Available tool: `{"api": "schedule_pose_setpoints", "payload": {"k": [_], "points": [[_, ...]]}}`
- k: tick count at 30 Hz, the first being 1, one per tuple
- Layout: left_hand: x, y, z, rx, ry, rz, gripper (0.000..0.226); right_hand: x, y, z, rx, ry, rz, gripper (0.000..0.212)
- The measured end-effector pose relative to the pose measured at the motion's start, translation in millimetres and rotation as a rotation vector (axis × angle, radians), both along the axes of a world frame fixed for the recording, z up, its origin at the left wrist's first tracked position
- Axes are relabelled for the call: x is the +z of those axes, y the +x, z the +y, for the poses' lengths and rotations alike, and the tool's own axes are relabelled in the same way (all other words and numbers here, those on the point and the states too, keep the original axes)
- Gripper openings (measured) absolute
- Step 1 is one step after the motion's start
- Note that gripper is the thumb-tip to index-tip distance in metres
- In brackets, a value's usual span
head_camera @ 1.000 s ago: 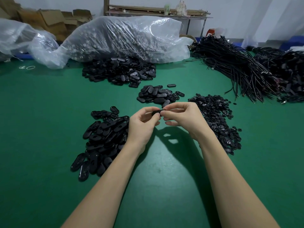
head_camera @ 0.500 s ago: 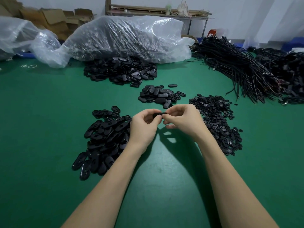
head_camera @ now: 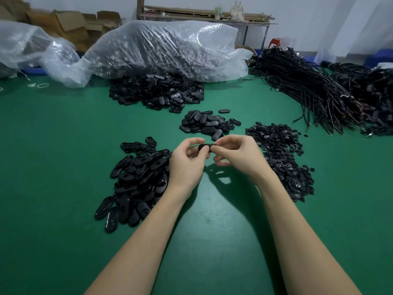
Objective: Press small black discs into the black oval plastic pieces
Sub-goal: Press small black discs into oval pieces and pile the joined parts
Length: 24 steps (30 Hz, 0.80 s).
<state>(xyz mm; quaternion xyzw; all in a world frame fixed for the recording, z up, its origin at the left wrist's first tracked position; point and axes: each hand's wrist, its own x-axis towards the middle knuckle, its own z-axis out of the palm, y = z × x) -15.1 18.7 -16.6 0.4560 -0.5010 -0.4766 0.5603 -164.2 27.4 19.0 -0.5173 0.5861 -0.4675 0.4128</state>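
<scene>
green table point(head_camera: 53, 167): stretching across the whole view, carrying every pile and both forearms.
clear plastic sacks point(head_camera: 165, 50): lying along the far edge, the larger one spilling black oval pieces onto the green.
cable bundle point(head_camera: 314, 92): sprawling over the far right corner, black cords fanning toward the middle.
cardboard boxes point(head_camera: 70, 24): sitting behind the sacks at the far left, against the white wall.
spilled oval heap point(head_camera: 157, 92): resting at the mouth of the larger sack.
near oval pile point(head_camera: 136, 179): lying just left of the left wrist, pieces overlapping.
disc pile point(head_camera: 282, 158): spreading just right of the right hand, small black discs heaped loosely.
small oval pile point(head_camera: 204, 123): sitting just beyond the hands, between the spilled heap and the fingers.
left hand point(head_camera: 187, 165): hovering above the table, thumb and fingers curling round the left end of one oval piece.
right hand point(head_camera: 238, 156): hovering beside it, fingertips pinching the right end of the same piece.
held oval piece point(head_camera: 205, 146): bridging the two hands, lying roughly level; whether a disc is sitting in it cannot be told.
</scene>
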Motion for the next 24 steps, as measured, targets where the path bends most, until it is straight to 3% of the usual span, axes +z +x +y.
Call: {"api": "schedule_pose_setpoints", "payload": {"k": [3, 8, 13, 19, 24], "points": [[0.0, -1.2, -2.1, -0.010, 0.078, 0.022, 0.025, 3.1, -7.1, -11.1, -0.069, -0.021, -0.012, 0.003], [-0.3, -2.3, -1.2, 0.021, 0.064, 0.005, 0.013, 13.8, 0.9, -60.4, -0.129, -0.039, 0.249, 0.016], [-0.8, -5.2, -0.1, -0.001, 0.051, -0.020, 0.008, 29.7, 10.3, -112.5, -0.143, -0.024, 0.414, 0.013], [1.5, -4.8, -0.3, -0.021, 0.051, -0.043, 0.007, 26.5, 19.5, -139.2, -0.171, -0.007, 0.491, 0.014], [2.8, -4.7, -0.2, -0.018, 0.047, -0.052, 0.006, 21.2, 19.3, -132.8, -0.276, -0.109, 0.438, 0.010]]}}
